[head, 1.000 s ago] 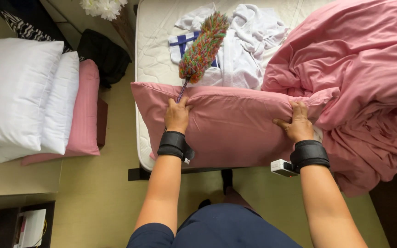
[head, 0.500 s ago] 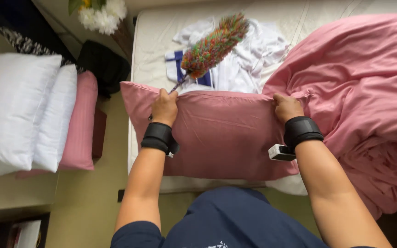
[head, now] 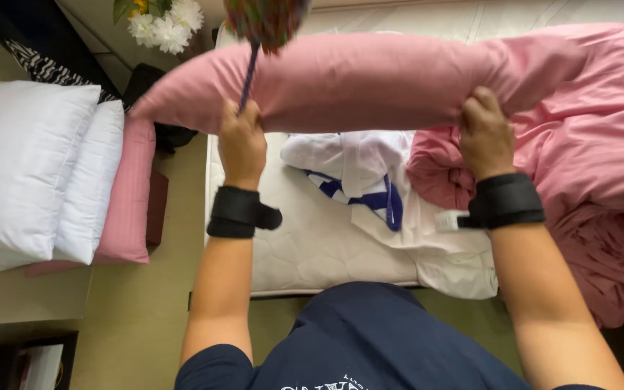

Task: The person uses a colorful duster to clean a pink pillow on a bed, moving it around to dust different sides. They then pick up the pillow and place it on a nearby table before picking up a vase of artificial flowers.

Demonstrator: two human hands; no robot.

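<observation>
White mattress [head: 312, 238] lying below, left hand [head: 242, 143] gripping pink pillow [head: 370, 76] and duster handle [head: 248, 76], right hand [head: 487, 133] fingers clamping pillow's edge.

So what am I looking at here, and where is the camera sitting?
There is no machine: a person wears one camera on the head, looking down at their own two arms. The left hand and right hand, each with a black wrist strap, hold a long pink fabric pillow up above a white quilted mattress. The left hand also grips the thin handle of a multicoloured fluffy duster. On the mattress lie a crumpled white and blue cloth and a rumpled pink sheet. White and pink pillows are stacked at the left.
</observation>
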